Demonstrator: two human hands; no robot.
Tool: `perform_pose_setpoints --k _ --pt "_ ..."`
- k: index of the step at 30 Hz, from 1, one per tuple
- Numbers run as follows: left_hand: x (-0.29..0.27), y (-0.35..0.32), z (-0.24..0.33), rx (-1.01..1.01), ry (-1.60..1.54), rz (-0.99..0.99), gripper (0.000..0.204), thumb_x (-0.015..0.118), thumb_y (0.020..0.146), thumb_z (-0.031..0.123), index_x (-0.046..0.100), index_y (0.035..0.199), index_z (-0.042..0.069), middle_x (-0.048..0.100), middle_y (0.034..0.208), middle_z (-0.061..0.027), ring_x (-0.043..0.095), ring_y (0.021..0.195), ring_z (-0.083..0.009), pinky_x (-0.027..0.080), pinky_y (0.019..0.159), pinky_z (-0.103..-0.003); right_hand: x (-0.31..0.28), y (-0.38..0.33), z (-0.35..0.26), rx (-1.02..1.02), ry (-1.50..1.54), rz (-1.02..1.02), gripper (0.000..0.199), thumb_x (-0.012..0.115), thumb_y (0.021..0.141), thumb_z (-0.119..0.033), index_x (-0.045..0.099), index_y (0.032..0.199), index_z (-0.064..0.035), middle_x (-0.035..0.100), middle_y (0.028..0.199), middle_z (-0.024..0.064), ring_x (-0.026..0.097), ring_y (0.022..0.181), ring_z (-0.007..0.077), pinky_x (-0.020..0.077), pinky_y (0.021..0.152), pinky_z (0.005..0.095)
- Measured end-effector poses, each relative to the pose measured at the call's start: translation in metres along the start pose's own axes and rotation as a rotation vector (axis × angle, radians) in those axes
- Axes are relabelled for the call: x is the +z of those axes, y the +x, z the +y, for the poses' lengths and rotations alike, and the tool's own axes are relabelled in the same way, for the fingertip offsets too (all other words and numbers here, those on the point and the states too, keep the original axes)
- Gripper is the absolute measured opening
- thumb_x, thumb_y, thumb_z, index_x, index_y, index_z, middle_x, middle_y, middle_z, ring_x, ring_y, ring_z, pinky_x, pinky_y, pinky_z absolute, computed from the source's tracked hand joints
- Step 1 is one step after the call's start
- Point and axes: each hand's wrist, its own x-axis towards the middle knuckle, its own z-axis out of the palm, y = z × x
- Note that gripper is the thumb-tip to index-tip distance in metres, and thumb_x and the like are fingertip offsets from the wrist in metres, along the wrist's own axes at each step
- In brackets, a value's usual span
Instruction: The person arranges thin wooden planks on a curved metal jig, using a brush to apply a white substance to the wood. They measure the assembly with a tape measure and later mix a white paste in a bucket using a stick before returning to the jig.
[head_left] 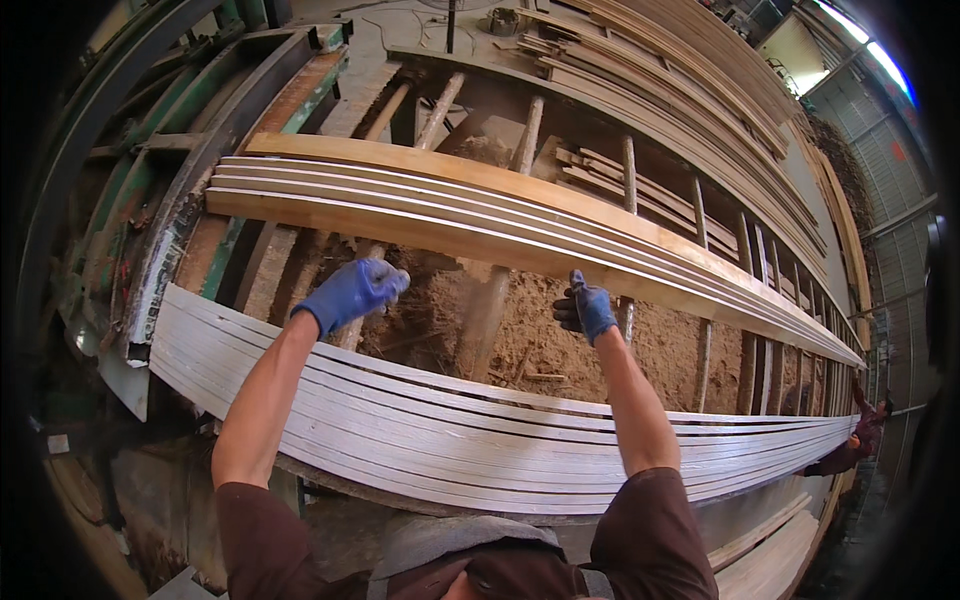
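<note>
Sawdust heaps under a slatted rack (500,150) in a timber shed, with a green steel machine frame (150,190) at the far left. Left of centre, the left hand (352,292), blue-gloved, has its fingers curled shut beneath the near edge of the stack of long planks (420,205); whether they pinch wood I cannot tell. Near it lies a second bundle of pale planks (420,430). Rightward, the right hand (588,310) grips that stack's near edge, fingers closed. Such boards likely feel heavy, whippy and splintery, best held along the edges, hands well apart.
</note>
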Motion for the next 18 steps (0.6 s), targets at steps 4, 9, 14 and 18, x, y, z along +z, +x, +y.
perform_pose_setpoints --k 4,9,14,18 --pt "0.021 0.069 0.006 -0.366 -0.516 -0.175 0.082 0.044 0.091 0.071 0.051 0.131 0.000 0.068 0.111 -0.0155 0.069 0.089 -0.0236 0.055 0.079 -0.039 -0.025 0.038 0.017 -0.014 0.529 -0.077 0.052 0.063 0.091 -0.053 0.057 0.116 -0.0083 0.071 0.095 0.0162 0.071 0.073 0.0314 0.0555 0.054 0.0417" --pt "0.035 0.132 -0.040 -0.439 -1.013 0.032 0.102 0.045 0.083 0.081 0.032 0.147 0.003 0.053 0.135 -0.0199 0.064 0.108 -0.0326 0.053 0.089 -0.046 0.013 0.072 0.006 -0.187 0.795 -0.106 0.050 0.068 0.089 -0.049 0.056 0.123 -0.0140 0.069 0.108 0.0101 0.070 0.093 0.0296 0.0564 0.067 0.0419" --pt "0.057 0.211 -0.006 -0.198 -1.367 0.237 0.098 0.051 0.084 0.076 0.028 0.150 0.008 0.037 0.150 -0.0181 0.047 0.129 -0.0350 0.039 0.106 -0.053 0.025 0.104 -0.039 -0.169 1.031 -0.161 0.049 0.066 0.091 -0.040 0.054 0.128 -0.0109 0.061 0.127 0.0120 0.057 0.115 0.0309 0.0465 0.099 0.0517" --pt "0.063 0.258 0.004 -0.053 -1.492 0.176 0.088 0.057 0.084 0.071 0.036 0.147 0.013 0.040 0.149 -0.0110 0.047 0.129 -0.0322 0.039 0.107 -0.051 0.024 0.139 -0.057 -0.156 1.192 -0.290 0.045 0.074 0.084 -0.039 0.059 0.120 -0.0161 0.064 0.114 0.0085 0.059 0.109 0.0276 0.0514 0.090 0.0475"
